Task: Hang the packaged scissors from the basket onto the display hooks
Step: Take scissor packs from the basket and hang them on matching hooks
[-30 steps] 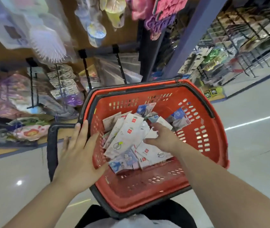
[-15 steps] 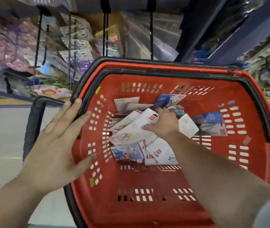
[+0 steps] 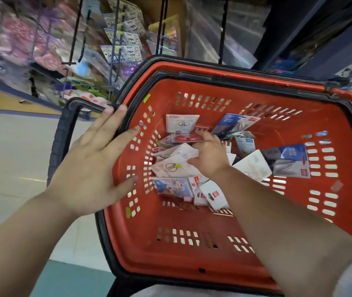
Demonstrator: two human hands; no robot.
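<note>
A red plastic basket (image 3: 192, 249) with a black rim fills the middle of the head view. Several packaged scissors (image 3: 181, 125) lie in a loose pile on its floor, some white, some blue (image 3: 288, 161). My right hand (image 3: 209, 155) reaches down into the pile and its fingers grip a pack with red handles (image 3: 183, 138). My left hand (image 3: 93, 161) lies flat with straight fingers on the basket's left rim and wall. Black display hooks (image 3: 223, 28) stick out from the shelf wall above the basket.
Hanging packaged goods (image 3: 125, 52) crowd the shelf wall at the upper left, blurred. A black basket handle (image 3: 63, 133) sticks out to the left by my left hand. A shiny pale floor (image 3: 16, 159) runs along the left.
The view has dropped closer over the basket. My right hand has moved from the white packs to the far side of the pile and taken hold of the red-handled pack. My left hand stays on the rim.
</note>
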